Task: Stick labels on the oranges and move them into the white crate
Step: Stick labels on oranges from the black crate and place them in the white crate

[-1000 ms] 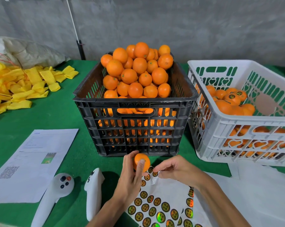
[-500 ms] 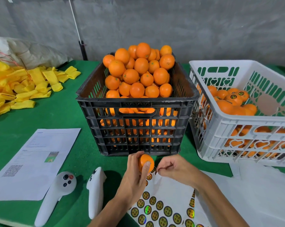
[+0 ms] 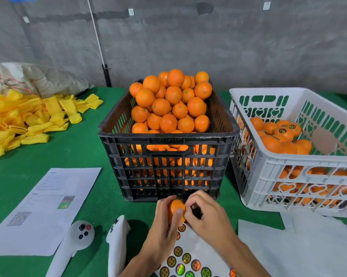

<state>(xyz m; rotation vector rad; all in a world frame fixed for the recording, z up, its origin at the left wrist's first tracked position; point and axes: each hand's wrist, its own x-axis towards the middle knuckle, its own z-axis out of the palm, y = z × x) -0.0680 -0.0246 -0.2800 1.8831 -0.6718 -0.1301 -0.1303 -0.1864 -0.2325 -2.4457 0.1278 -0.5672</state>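
Note:
My left hand (image 3: 163, 224) grips one orange (image 3: 175, 206) just in front of the black crate (image 3: 168, 137), above the top edge of the label sheet (image 3: 188, 258). My right hand (image 3: 207, 215) meets the orange's right side with thumb and curled fingertips pinched together. The label itself is hidden under those fingers. The black crate is heaped with unlabelled oranges (image 3: 168, 104). To its right stands the white crate (image 3: 288, 157), holding several oranges with round dark labels (image 3: 282, 130).
Two white controllers (image 3: 76, 238) (image 3: 116, 236) lie left of my left arm. A printed paper (image 3: 49, 204) lies further left on the green table, with yellow foam nets (image 3: 29, 116) and a sack (image 3: 39, 78) behind it. White sheeting (image 3: 300, 248) covers the near right.
My right hand lifted from the label sheet and came up against the orange. My left hand raised the orange slightly towards the black crate.

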